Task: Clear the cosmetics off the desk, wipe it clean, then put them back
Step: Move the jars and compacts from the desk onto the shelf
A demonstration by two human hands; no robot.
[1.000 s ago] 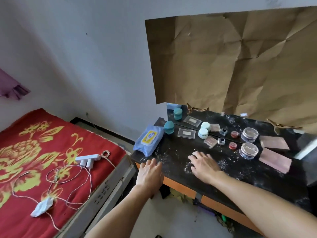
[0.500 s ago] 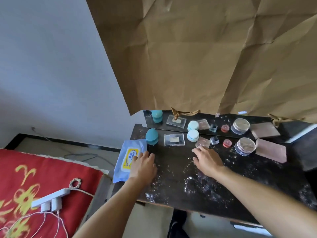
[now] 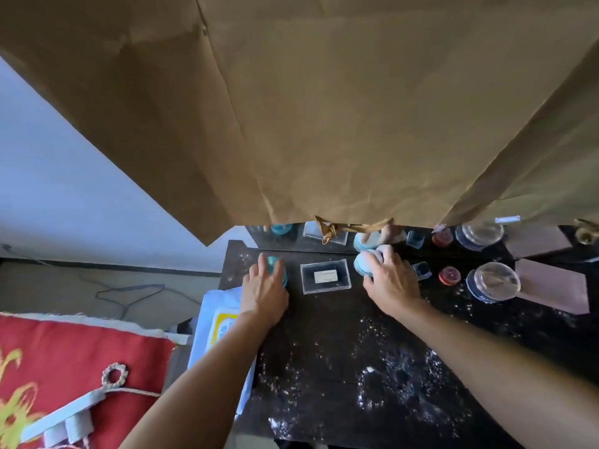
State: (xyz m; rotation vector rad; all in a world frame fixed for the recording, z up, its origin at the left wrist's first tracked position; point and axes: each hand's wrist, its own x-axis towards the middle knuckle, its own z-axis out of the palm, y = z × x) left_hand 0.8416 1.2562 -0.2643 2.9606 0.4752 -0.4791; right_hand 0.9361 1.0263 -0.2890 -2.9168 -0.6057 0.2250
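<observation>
Cosmetics [image 3: 423, 270] stand in 1 row along the back of the black desk [image 3: 324, 345]; none has left it yet. Against the view of 1 second ago, when both of your hands lay flat near the front edge, the 2 hands have travelled forward to that row, and your head has come in close over the desk.

Your left hand [image 3: 264, 293] now curls round a teal jar [image 3: 278, 270] at the left end of the row, just behind the wet-wipe pack [image 3: 215, 322]. Your right hand [image 3: 392, 283] grasps a pale blue jar [image 3: 364, 265], fingers over its lid and thumb at its near side. Whether either jar has lifted off the surface cannot be told.

Between the 2 hands lies a clear flat case [image 3: 325, 276], untouched. To the right of your right hand stand a small red pot [image 3: 450, 275], a clear round jar [image 3: 492, 281] and a pink pad [image 3: 551, 286]. The strip under the brown paper [image 3: 324, 124] repeats the row (it looks like a mirror).

Reading: the clearing step has only begun, with 2 jars in hand and the rest of the row waiting. White powder [image 3: 398, 377] scattered over the front of the desk is what the later wipe must take up. The wipe pack under your left forearm hangs over the left edge and could be nudged off.
</observation>
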